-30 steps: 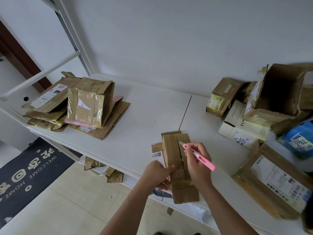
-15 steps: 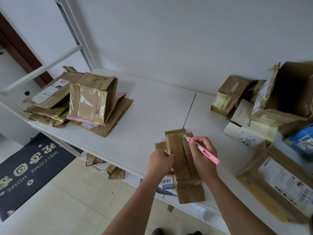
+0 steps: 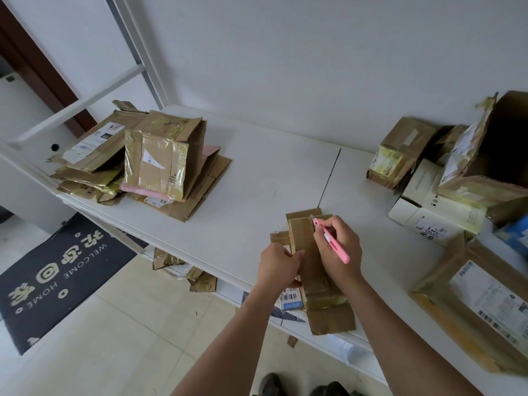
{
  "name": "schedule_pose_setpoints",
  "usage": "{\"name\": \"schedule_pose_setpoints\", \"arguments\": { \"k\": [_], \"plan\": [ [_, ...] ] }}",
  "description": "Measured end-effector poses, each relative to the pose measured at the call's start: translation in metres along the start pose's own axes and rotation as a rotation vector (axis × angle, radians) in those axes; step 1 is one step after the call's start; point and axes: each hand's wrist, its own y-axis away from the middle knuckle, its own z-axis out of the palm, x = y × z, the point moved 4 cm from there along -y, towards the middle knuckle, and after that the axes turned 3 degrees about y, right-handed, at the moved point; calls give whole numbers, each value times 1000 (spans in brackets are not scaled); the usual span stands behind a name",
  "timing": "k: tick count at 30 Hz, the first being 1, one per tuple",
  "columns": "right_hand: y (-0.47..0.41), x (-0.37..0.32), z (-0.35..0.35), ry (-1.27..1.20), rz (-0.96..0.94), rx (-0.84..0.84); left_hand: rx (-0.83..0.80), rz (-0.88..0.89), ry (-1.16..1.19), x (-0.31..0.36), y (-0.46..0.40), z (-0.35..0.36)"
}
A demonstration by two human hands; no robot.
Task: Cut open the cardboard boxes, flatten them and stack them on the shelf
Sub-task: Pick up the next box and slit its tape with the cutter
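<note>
A small taped cardboard box lies at the front edge of the white shelf, its near end hanging over the edge. My left hand grips its left side. My right hand holds a pink box cutter like a pen, the blade tip resting on the far end of the box's top seam. On the shelf's left end sits a stack of flattened cardboard with a taped box on top.
Several uncut boxes crowd the right: a small taped one, a white one, a large open one, a big labelled one. Cardboard scraps lie on a lower shelf. A dark doormat covers the floor on the left.
My right hand has slid the cutter a little farther up the box's seam toward its far end. My left hand has shifted its hold on the left side; the box has barely moved.
</note>
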Motion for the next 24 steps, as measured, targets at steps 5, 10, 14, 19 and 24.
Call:
{"name": "schedule_pose_setpoints", "arguments": {
  "k": [5,10,14,19,24],
  "plan": [
    [-3,-3,-3,-27,-5,-56,23,-9,5,0,1,0],
    [2,-7,-13,-62,11,-122,13,-27,28,2,1,-1],
    [24,-5,-21,-45,15,-231,20,-32,51,2,1,-1],
    [57,-5,-45,-110,4,-310,30,-17,43,2,1,0],
    [87,-5,-72,-289,101,-357,46,-3,40,3,2,0]
  ]
}}
